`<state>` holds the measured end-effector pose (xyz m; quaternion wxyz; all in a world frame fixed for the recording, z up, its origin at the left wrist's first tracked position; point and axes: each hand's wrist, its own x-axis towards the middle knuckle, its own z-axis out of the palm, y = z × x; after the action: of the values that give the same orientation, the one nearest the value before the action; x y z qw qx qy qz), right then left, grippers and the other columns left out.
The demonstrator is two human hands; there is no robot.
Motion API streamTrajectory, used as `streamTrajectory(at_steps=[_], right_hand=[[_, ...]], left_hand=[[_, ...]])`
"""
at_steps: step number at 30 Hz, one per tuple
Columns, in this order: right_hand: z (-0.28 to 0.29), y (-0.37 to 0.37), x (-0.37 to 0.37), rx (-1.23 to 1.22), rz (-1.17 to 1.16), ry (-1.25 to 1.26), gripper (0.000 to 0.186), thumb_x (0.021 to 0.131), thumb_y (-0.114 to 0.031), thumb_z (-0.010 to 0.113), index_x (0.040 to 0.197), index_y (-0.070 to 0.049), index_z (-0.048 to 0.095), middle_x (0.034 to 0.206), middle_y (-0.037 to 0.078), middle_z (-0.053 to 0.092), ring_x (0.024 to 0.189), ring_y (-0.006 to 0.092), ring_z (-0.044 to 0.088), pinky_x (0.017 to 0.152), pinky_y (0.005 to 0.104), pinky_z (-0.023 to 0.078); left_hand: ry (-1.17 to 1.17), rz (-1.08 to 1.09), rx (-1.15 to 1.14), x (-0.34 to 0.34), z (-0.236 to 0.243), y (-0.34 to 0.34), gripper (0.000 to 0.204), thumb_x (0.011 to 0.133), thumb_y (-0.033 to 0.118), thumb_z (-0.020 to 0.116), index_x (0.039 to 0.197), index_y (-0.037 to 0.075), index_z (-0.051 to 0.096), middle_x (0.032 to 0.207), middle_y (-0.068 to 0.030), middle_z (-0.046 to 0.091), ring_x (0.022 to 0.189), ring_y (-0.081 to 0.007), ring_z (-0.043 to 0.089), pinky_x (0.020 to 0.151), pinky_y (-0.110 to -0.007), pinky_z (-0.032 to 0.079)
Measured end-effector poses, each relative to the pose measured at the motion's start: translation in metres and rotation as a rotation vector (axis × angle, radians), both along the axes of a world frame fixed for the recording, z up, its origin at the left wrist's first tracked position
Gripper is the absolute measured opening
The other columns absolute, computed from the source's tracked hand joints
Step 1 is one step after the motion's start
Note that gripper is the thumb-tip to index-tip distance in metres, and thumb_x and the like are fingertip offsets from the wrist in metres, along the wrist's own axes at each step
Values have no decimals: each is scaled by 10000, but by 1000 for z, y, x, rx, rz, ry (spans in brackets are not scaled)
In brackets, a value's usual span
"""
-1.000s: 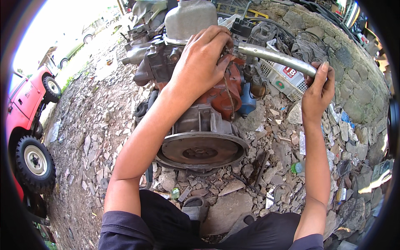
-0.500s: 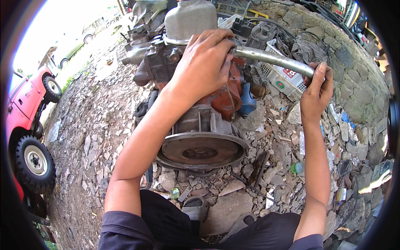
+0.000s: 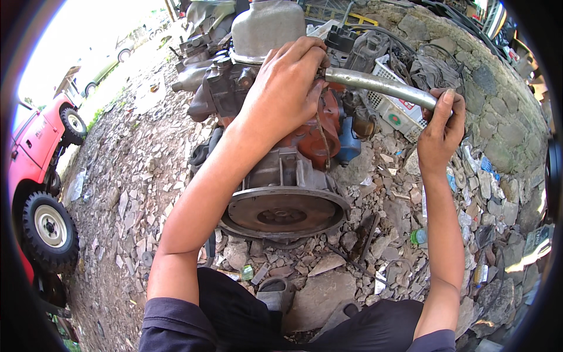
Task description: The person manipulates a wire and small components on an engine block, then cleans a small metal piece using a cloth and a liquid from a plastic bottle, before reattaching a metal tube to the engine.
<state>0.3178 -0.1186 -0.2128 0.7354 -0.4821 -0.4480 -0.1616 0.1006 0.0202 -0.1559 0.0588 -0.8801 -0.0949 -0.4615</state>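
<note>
A bent silver metal pipe [image 3: 381,85] runs from the engine out to the right. My right hand [image 3: 441,126] is closed round its right end, thumb on top. At the pipe's left end my left hand [image 3: 287,88] is closed over the engine, fingers curled down; what lies under the palm is hidden. The engine [image 3: 311,141] stands on the ground before me, with a grey cover [image 3: 268,29] on top, a reddish block, a blue cylinder [image 3: 349,144] at its right and a round rusty plate [image 3: 281,214] facing me.
Broken stone and litter cover the ground. A white plastic crate [image 3: 390,111] stands right of the engine, beside a stone wall [image 3: 498,111]. A red vehicle [image 3: 38,141] with big tyres is at the left. My shoe [image 3: 275,293] shows below.
The right hand and the pipe's right end have shifted slightly left. My left hand has moved a little up and left. The engine has stayed still.
</note>
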Motion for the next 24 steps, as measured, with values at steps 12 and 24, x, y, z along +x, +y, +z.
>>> streamTrajectory(at_steps=[12, 24], right_hand=[[-4, 3, 4, 46, 63, -114, 271, 1068, -259, 476, 1009, -11, 570, 919, 50, 598, 754, 86, 514, 695, 247, 431], [3, 0, 10, -110, 122, -35, 290, 1053, -275, 514, 989, -2, 588, 902, 38, 595, 689, 68, 508, 627, 210, 430]], left_hand=[[-8, -10, 18, -1, 0, 4, 282, 765, 12, 731, 1036, -8, 655, 1222, -115, 621, 1127, -331, 592, 969, -405, 469], [-14, -19, 23, -1, -1, 5, 262, 787, 43, 741, 1034, -16, 677, 1189, -107, 637, 1108, -316, 603, 956, -398, 477]])
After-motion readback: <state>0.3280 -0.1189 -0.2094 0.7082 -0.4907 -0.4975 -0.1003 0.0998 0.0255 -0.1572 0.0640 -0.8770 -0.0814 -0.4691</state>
